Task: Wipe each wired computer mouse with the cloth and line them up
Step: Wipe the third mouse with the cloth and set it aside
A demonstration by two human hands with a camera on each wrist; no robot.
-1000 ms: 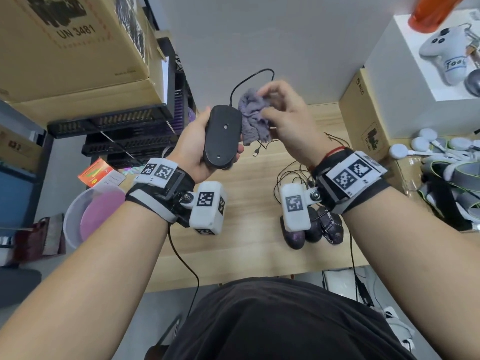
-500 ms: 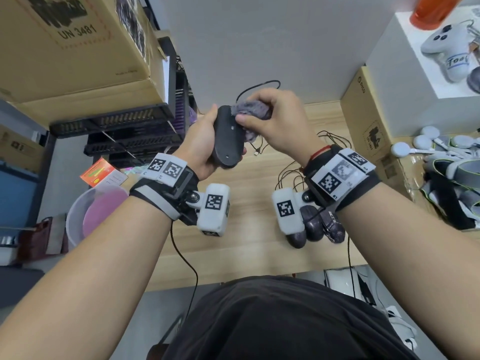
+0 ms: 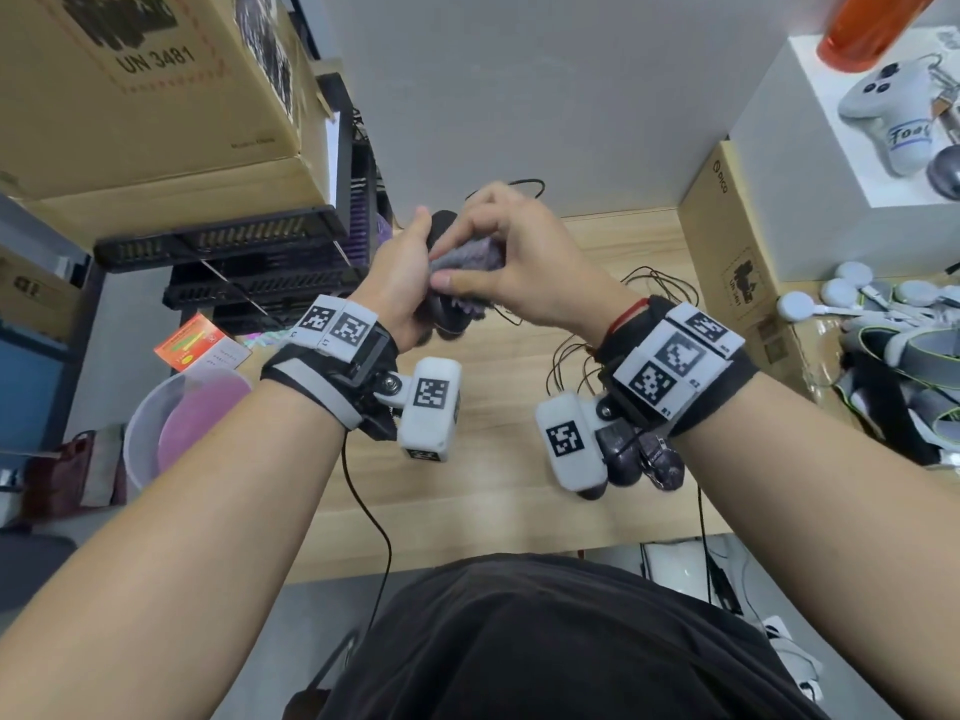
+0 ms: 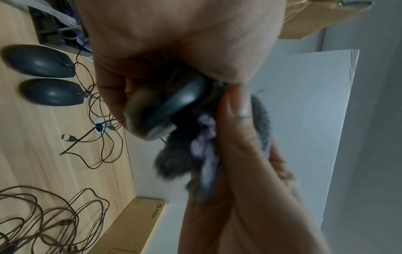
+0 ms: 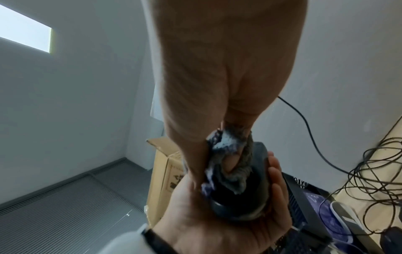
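My left hand (image 3: pixel 408 270) grips a black wired mouse (image 3: pixel 442 224) in the air above the wooden desk (image 3: pixel 493 511). My right hand (image 3: pixel 511 241) pinches a bunched grey cloth (image 3: pixel 470 254) and presses it against the mouse's side. The left wrist view shows the mouse (image 4: pixel 174 104) in my left fingers with the cloth (image 4: pixel 185 154) hanging below it. In the right wrist view the cloth (image 5: pixel 230 154) lies over the mouse (image 5: pixel 259 171), which sits in my left palm (image 5: pixel 217 228). Dark mice (image 3: pixel 626 459) lie on the desk under my right wrist, partly hidden.
Two black mice (image 4: pixel 39 61) (image 4: pixel 52 92) lie side by side on the desk, with tangled cables (image 4: pixel 100 137) and a USB plug (image 4: pixel 68 138) beside them. Black crates (image 3: pixel 260 283) and cardboard boxes (image 3: pixel 156 96) stand left, a brown box (image 3: pixel 727 236) right, a pink bowl (image 3: pixel 192 423) lower left.
My right hand brought the cloth from beside the mouse onto it and slid it down along the body. The left hand kept its grip and turned the mouse slightly.
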